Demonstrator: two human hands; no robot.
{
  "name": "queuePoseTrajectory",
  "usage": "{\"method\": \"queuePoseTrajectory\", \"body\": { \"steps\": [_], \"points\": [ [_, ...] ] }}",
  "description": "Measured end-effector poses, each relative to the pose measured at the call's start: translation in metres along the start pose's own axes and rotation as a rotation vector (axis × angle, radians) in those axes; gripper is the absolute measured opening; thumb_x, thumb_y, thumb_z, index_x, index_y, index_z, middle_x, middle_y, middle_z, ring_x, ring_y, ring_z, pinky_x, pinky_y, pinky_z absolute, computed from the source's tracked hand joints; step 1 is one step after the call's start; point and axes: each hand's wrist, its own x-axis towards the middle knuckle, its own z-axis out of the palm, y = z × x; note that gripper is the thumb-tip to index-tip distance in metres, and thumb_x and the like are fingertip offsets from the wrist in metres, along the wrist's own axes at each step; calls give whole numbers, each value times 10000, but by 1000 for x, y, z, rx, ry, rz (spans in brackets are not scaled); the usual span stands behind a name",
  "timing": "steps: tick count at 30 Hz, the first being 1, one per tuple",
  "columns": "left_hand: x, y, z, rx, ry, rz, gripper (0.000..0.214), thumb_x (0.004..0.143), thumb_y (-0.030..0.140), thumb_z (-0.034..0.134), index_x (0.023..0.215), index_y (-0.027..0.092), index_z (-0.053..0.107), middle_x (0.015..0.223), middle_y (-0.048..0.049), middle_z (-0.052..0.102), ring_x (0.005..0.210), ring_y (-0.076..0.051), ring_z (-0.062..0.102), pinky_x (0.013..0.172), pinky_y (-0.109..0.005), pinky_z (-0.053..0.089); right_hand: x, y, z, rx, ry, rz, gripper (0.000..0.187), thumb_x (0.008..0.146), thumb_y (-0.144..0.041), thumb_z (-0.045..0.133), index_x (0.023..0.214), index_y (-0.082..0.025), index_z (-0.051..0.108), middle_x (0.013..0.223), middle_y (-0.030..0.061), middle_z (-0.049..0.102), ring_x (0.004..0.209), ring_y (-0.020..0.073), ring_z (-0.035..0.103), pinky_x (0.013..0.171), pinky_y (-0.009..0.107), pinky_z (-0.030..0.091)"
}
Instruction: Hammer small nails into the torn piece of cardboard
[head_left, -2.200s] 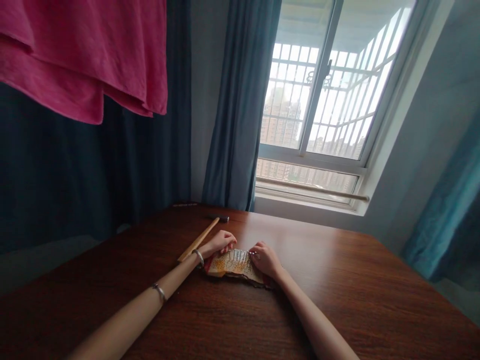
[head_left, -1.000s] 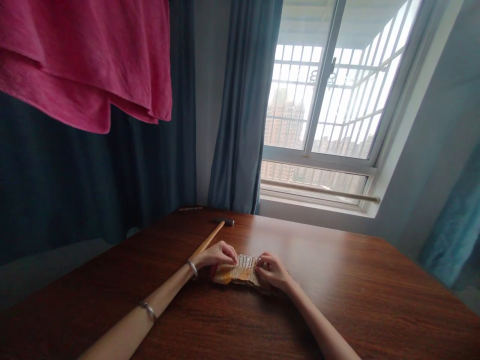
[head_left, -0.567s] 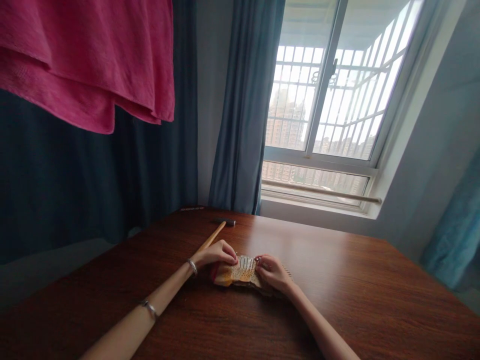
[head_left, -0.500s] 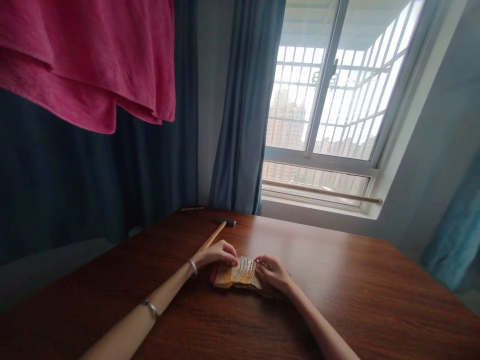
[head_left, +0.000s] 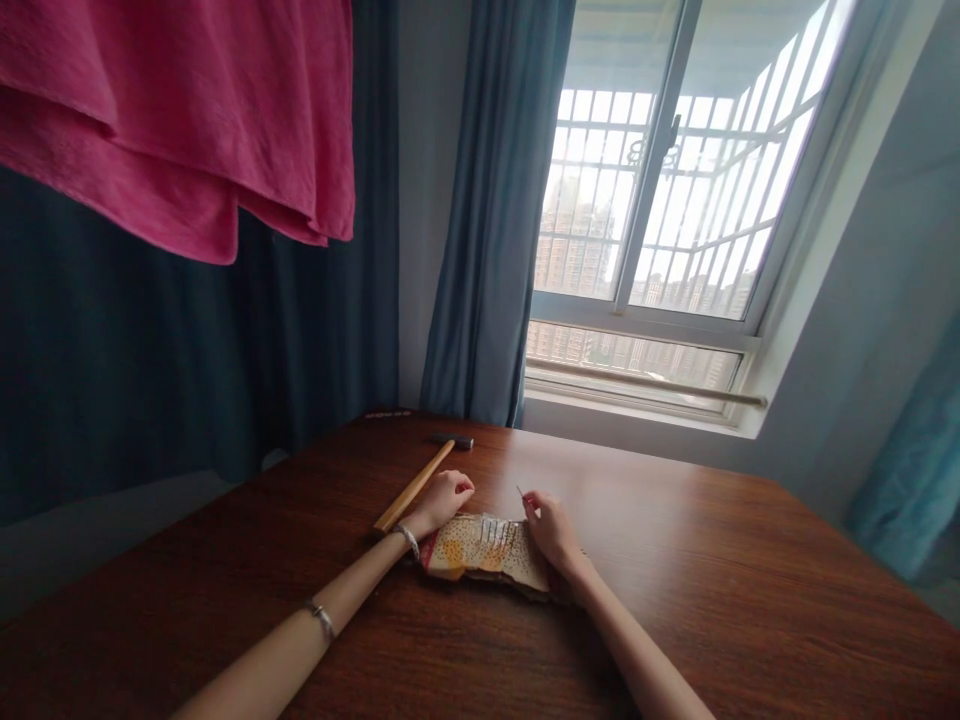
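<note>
Cardboard (head_left: pixel 466 558), cream and dotted, is laid on the bench (head_left: pixel 660 570), with a row of nails (head_left: pixel 498 530) set upright in it. One thin nail (head_left: pixel 520 492) is pinched by the right hand (head_left: pixel 551 530); the left hand (head_left: pixel 444 497) is curled narrow, and whether anything is held cannot be told. Just beside the left wrist, a hammer (head_left: pixel 417 484) is laid.

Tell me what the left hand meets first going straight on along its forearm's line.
Likely the blue curtain beyond the table. The left hand would pass close to the hammer head, perhaps clipping it; depth is unclear.
</note>
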Motion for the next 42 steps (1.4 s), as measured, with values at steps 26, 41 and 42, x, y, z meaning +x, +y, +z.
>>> {"method": "queuePoseTrajectory", "body": {
  "steps": [26,41,42],
  "points": [
    [1,-17,7,-38,-31,-109,250,705,319,545,780,150,713,782,-55,674,761,-179,595,703,-244,416,-1,19,-10,-176,4,73,214,766,-243,516,757,-229,730,773,54,611,759,154,538,695,223,362],
    [0,-8,-5,-140,-94,25,277,719,351,551,845,147,690,816,-50,652,747,-151,575,686,-225,430,2,22,-21,41,-81,-20,266,755,-257,511,943,-160,672,835,78,636,783,173,569,699,269,425],
    [0,-3,-9,-183,-185,44,288,716,364,558,849,146,691,814,-47,658,747,-153,577,676,-223,430,2,19,-25,65,-132,-45,239,743,-265,532,903,-172,683,806,62,644,760,167,573,680,262,428]
  ]
}}
